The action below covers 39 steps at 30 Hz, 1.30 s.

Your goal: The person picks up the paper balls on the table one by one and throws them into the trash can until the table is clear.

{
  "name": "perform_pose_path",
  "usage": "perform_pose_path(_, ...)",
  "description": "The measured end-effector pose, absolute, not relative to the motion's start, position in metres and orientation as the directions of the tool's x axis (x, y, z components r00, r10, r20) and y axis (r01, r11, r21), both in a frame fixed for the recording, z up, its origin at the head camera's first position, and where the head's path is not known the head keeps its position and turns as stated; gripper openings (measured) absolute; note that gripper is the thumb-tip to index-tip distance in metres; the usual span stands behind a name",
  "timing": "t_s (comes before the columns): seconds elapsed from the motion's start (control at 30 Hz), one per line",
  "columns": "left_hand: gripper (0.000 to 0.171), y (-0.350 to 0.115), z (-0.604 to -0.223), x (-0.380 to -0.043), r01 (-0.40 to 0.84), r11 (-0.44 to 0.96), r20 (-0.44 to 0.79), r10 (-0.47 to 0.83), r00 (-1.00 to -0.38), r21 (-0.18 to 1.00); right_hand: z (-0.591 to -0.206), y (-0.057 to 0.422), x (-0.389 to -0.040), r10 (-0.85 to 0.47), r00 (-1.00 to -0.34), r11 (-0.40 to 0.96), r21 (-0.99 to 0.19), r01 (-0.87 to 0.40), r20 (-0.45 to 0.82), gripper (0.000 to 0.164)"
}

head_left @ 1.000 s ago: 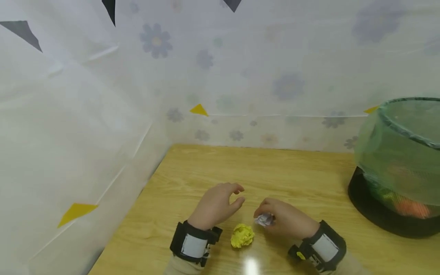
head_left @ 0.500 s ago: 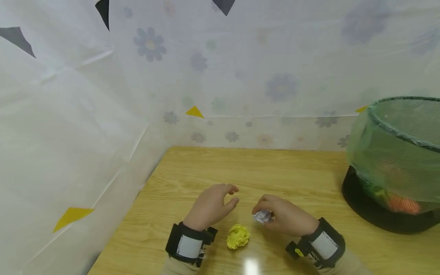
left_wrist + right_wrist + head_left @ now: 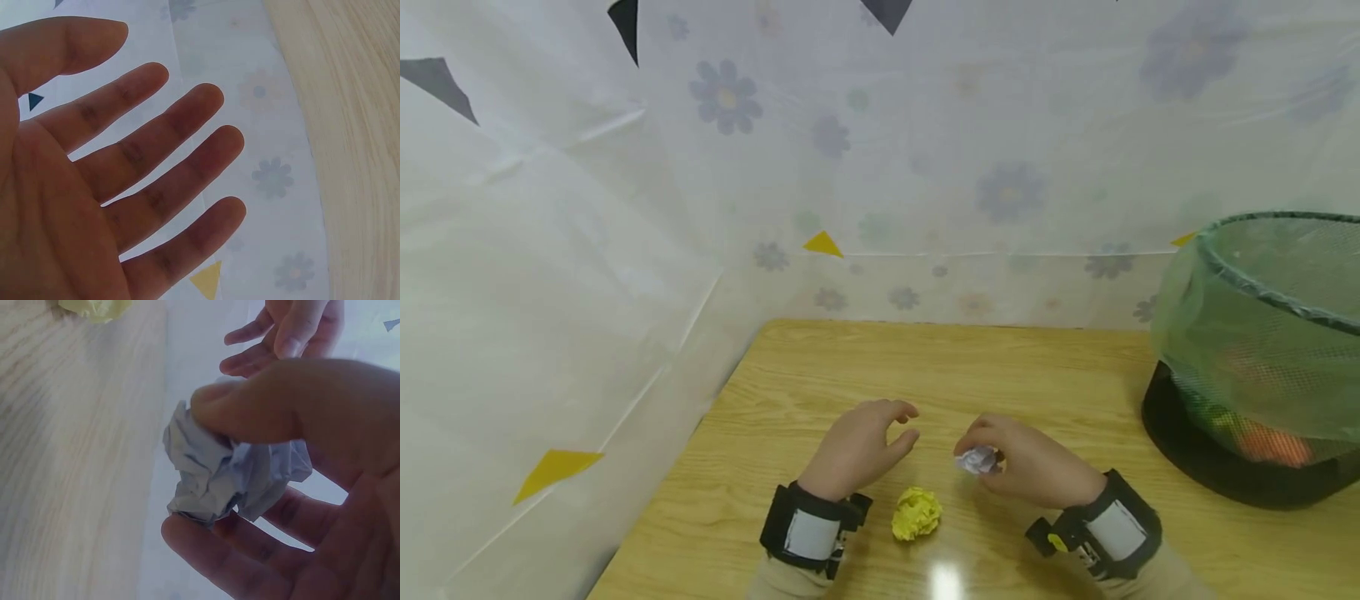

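Note:
Between thumb and fingers, my right hand [image 3: 1037,462] grips a crumpled white paper ball [image 3: 977,459], held over the table. The right wrist view shows the same paper ball [image 3: 219,469] pinched under the thumb. My left hand [image 3: 857,446] holds nothing; its fingers are spread and relaxed in the left wrist view, the palm [image 3: 56,206] bare. A crumpled yellow paper ball [image 3: 916,513] lies on the table between the two wrists, nearer the left one.
At the right stands a green mesh basket [image 3: 1247,333] on a black base [image 3: 1180,450], with red and green things inside its lower part. White flowered sheeting [image 3: 925,167] bounds the wooden table [image 3: 940,358] at the back and left.
The head view has shifted slightly. My right hand, still gripping the white paper ball, has risen a little and moved slightly right. The left hand and the yellow paper ball stay much the same.

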<state>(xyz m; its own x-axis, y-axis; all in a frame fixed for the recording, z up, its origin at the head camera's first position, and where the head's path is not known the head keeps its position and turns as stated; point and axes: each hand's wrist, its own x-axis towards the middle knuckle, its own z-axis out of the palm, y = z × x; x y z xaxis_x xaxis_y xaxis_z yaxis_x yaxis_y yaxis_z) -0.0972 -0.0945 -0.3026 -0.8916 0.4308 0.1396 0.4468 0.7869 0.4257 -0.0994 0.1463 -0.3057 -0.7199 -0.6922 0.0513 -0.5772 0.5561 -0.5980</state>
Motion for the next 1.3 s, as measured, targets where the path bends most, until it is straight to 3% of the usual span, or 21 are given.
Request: perform_pose_path(1.3, 0.031, -0.095, -0.300, -0.095, 0.451, 0.779, 0.146, 0.434, -0.889, 0.435, -0.275, 0.169, -0.093, -0.623, -0.767, 0.601, -0.531, -0.597, 0.157, 0.033)
